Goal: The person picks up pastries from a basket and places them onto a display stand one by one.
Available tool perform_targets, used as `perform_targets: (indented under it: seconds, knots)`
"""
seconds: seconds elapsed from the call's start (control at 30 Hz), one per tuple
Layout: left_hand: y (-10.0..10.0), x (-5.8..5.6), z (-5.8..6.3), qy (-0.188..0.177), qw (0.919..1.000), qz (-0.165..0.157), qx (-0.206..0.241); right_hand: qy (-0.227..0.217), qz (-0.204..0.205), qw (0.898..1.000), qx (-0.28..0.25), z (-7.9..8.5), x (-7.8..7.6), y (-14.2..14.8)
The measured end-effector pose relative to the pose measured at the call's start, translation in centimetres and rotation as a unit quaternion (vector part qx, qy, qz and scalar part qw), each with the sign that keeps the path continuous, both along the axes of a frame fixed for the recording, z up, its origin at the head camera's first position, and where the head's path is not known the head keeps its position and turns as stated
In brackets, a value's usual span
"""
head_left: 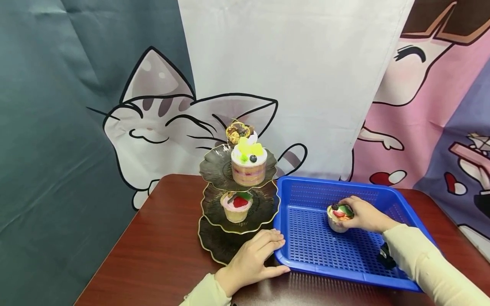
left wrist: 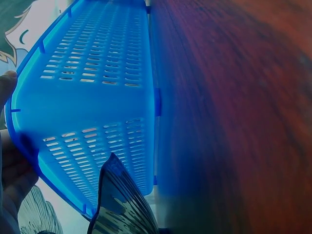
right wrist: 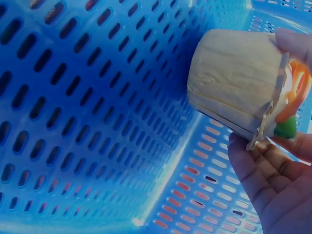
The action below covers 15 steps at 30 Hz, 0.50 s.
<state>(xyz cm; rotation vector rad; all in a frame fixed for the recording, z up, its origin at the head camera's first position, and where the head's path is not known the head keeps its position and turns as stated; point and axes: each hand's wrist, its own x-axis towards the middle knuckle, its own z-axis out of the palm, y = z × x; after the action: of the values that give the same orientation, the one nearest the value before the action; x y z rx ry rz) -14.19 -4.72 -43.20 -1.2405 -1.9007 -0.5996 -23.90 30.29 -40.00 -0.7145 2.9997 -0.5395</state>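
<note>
In the blue plastic basket (head_left: pixel 317 268), my right hand (head_left: pixel 361 214) grips a small cupcake (head_left: pixel 337 224) in a pale paper cup, topped with fruit. The right wrist view shows thumb and fingers around the top of that cup (right wrist: pixel 234 80), close to the basket floor. My left hand (head_left: pixel 256 255) holds the basket's near left corner, fingers on the left rim and thumb at the front. To its left stands a dark, gold-edged tiered stand (head_left: pixel 208 208). A strawberry-topped cupcake (head_left: pixel 236 208) sits on the middle tier and a layered fruit cake (head_left: pixel 249 168) on the top tier.
A chocolate-coloured dessert (head_left: pixel 238 134) stands behind the layered cake. The brown wooden table (head_left: pixel 153 255) bears the stand and basket. A printed cartoon curtain (head_left: pixel 298 63) hangs behind it. A black wrist device (head_left: pixel 386 256) is at the right sleeve.
</note>
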Motion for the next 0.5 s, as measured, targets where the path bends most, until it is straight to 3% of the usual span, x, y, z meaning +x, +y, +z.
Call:
perform_targets:
  seconds: [0.5]
  knots:
    - [0.0,0.1,0.1,0.005,1.0000,0.004,-0.003,0.029,0.017,0.999,-0.014,1.1,0.3,-0.4]
